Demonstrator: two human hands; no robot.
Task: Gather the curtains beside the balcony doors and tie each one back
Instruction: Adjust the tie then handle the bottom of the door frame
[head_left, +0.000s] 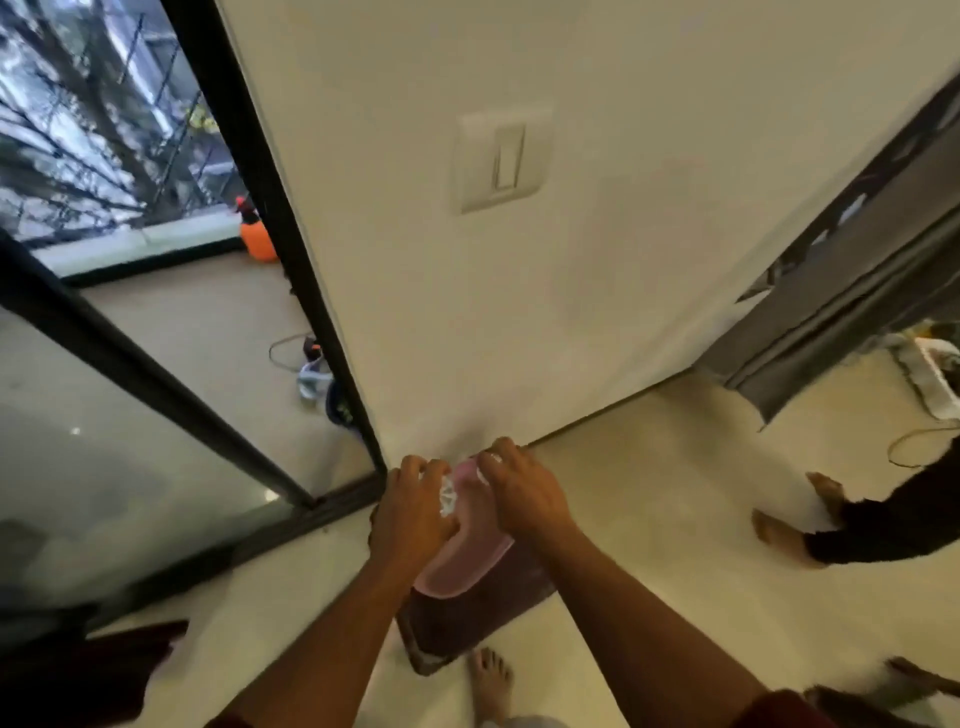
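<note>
The left hand (415, 506) has its fingers curled over a bunch of white lacy material (448, 494), pinching it against the top of a smooth pink piece of fabric (465, 551). The right hand (519, 493) curls its fingers down over the same pink fabric just beside the left, with a bit of white showing under its fingertips (493, 460). Whether the pink fabric is a curtain or a tie-back cannot be told; it hangs between the two wrists with a rounded lower edge, matte and soft-looking.

Below the pink fabric lies a dark maroon mat (467, 623) on the glossy pale floor (649, 519), and a bare foot (491, 680) stands at the mat's near edge. Beyond the pink fabric rises a plain cream wall (597, 286) bearing a white rectangular light switch (501, 158). Left of the pink fabric stand the black-framed glass balcony doors (171, 384), with an orange object (257, 239) out on the balcony. Right of the pink fabric, another person's bare feet (784, 535) and dark trouser leg show.
</note>
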